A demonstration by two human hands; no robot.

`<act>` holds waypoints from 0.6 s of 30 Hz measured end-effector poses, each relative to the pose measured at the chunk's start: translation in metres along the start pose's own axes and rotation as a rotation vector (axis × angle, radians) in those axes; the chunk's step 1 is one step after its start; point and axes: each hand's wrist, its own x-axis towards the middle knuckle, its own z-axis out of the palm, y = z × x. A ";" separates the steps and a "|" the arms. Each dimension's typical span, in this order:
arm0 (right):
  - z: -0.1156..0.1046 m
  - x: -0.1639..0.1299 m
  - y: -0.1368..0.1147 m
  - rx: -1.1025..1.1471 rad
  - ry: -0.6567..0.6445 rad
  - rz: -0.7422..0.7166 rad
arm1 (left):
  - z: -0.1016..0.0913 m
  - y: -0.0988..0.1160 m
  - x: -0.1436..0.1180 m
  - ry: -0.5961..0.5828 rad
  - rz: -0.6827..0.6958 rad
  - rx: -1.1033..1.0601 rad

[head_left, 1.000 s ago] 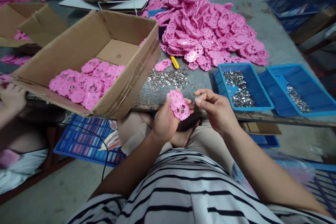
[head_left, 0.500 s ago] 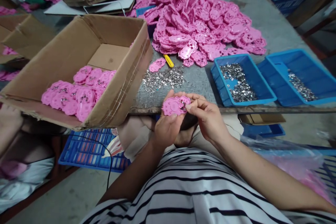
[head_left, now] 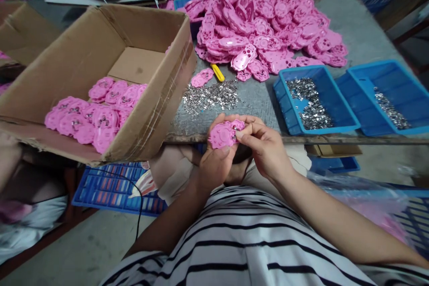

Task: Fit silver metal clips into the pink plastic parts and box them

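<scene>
Above my lap, at the table's edge, my left hand (head_left: pixel 217 165) grips a pink plastic casing piece (head_left: pixel 221 136) with a scalloped outline, its thumb across the lower side. My right hand (head_left: pixel 270 149) pinches a small metal piece (head_left: pixel 235 128) at the casing's right end. The fingertips partly cover that metal piece. Just beyond my hands lies a loose heap of small silver metal pieces (head_left: pixel 214 96) on the table. One more pink casing (head_left: pixel 202 78) and a yellow-handled tool (head_left: pixel 217 73) rest at the heap's far side.
At left, a cardboard box (head_left: pixel 174 85) holds several pink casings with metal fitted. A large pile of pink casings (head_left: pixel 261 22) covers the table's back. Two blue bins (head_left: pixel 345 111) with metal pieces stand at right. A blue crate (head_left: pixel 80 192) sits below left, near another person's arm (head_left: pixel 8 161).
The view has shifted slightly. My left hand still holds the pink casing, and my right fingertips stay at its right end, with only a small change in their position.
</scene>
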 end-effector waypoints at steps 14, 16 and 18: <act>0.000 0.001 0.002 0.013 0.002 -0.021 | 0.005 0.001 -0.002 -0.073 0.052 -0.043; 0.000 0.001 0.002 0.009 0.001 -0.025 | 0.006 0.000 -0.001 -0.100 0.070 -0.155; 0.000 0.001 0.002 -0.003 0.007 -0.042 | 0.007 0.002 -0.001 -0.114 0.036 -0.223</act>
